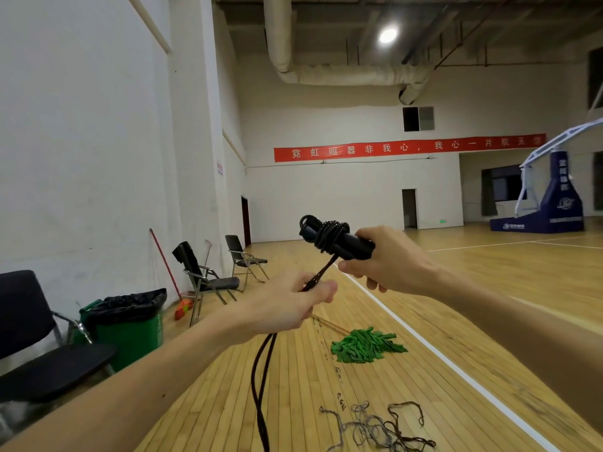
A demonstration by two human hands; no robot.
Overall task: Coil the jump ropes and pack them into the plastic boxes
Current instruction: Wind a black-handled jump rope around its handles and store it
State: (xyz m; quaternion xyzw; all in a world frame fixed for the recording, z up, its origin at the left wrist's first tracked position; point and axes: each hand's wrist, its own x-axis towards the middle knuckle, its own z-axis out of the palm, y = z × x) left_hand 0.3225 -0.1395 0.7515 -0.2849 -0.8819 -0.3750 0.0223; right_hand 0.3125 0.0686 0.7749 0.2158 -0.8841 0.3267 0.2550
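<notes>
While our right grip clasps the part-wound handles in mid-air, our left grip pinches the jump rope just below, mid-coiling; next, we judge, another taut turn is due.

The right hand holds the handles up and right of the left hand, which pinches the rope, the mop lies on the floor below, and the bin stands left by the chairs.

The floor is glossy wood strips. The rope looks like matt black cord, its handles smooth dark plastic. The mop head is green cloth.
</notes>
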